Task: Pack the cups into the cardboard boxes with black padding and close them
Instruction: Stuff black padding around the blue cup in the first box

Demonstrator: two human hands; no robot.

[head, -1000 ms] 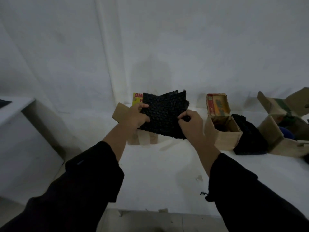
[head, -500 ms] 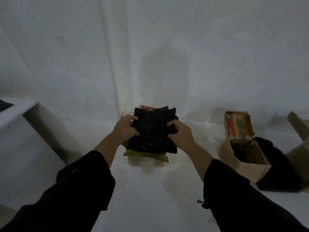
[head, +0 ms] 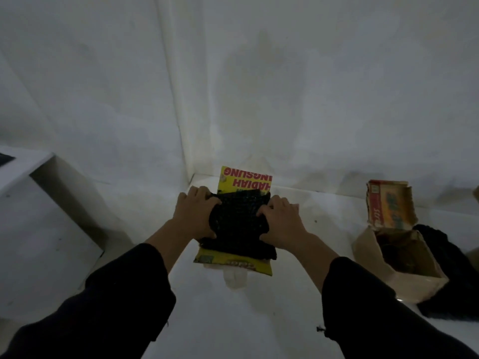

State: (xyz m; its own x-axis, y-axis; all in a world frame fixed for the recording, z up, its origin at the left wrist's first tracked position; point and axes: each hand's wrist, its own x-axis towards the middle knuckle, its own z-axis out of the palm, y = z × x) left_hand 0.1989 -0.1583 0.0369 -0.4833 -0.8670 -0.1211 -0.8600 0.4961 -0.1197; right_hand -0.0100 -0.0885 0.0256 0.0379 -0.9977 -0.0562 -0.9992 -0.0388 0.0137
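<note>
Two hands: both on the black padding [head: 238, 224], one at each side.
Left hand [head: 195, 216]: grasping the padding's left edge, fingers curled over the top, thumb low on the near side.
Right hand [head: 283, 224]: grasping the padding's right edge, fingers hooked into it.
Black padding: bunched in the mouth of the yellow box [head: 233, 264], covering the opening and hanging over the near wall.
Yellow box: mid counter [head: 233, 320], close to the wall [head: 337, 86] corner; back flap [head: 245, 180] stands upright, its red print upside down to the camera; pale tape tab [head: 234, 278] sticks out at the near bottom.
Cup: cannot tell, the padding hides the box's inside.
Second box [head: 404, 281]: to the right, well apart from the hands, open, red-and-yellow lid flap [head: 388, 203] raised; inside is dark, contents unclear.
Spare padding [head: 448, 275]: black heap touching the second box's right side.
Ledge [head: 26, 164]: pale, far left, higher than the counter, with a dark thing at the frame edge, too cropped to tell.
Sleeves [head: 116, 307]: black, on both forearms.
In the way: the hands and padding block the box opening; only bare counter lies between the two boxes.
</note>
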